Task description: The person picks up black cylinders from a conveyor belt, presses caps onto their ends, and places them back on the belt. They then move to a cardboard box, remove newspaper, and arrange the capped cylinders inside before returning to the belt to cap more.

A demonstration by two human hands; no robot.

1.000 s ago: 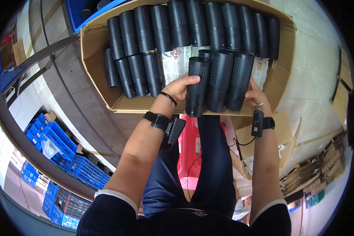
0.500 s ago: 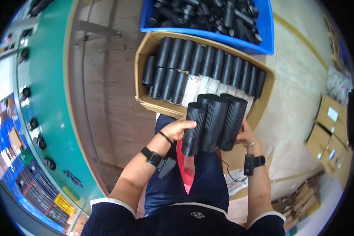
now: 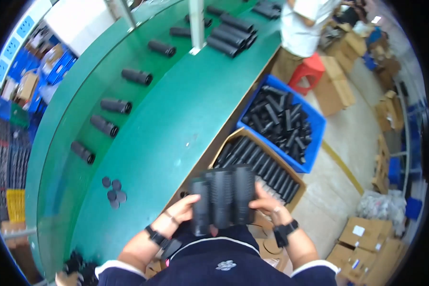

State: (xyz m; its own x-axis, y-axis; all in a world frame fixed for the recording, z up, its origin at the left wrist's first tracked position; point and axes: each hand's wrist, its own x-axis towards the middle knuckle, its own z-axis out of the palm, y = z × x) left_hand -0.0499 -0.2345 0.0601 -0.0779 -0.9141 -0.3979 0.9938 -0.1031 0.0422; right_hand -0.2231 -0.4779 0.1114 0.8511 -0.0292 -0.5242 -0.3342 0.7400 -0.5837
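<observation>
My left hand (image 3: 183, 208) and my right hand (image 3: 269, 205) squeeze a row of black ribbed cylinders (image 3: 220, 198) from both sides, fingers pressed against the outer ones. The cylinders stand side by side, close in front of my body, slightly blurred. Partly behind them is an open cardboard box (image 3: 298, 196), where more black cylinders (image 3: 267, 167) lie in rows. To the left stretches a green workbench (image 3: 162, 157), its edge close to my left hand.
Beyond the box stands a blue bin (image 3: 318, 138) heaped with black tubes. Single cylinders (image 3: 137, 76) line the bench's far strip; stacked ones (image 3: 231, 38) lie farther up, past a post (image 3: 196, 24). Small black discs (image 3: 117, 190) lie nearer. A person (image 3: 305, 28) is by a red stool (image 3: 310, 74).
My view has swung left toward the bench, so the box and bin now appear farther right. The cylinders remain between my hands, lifted away from the box and held nearer my body.
</observation>
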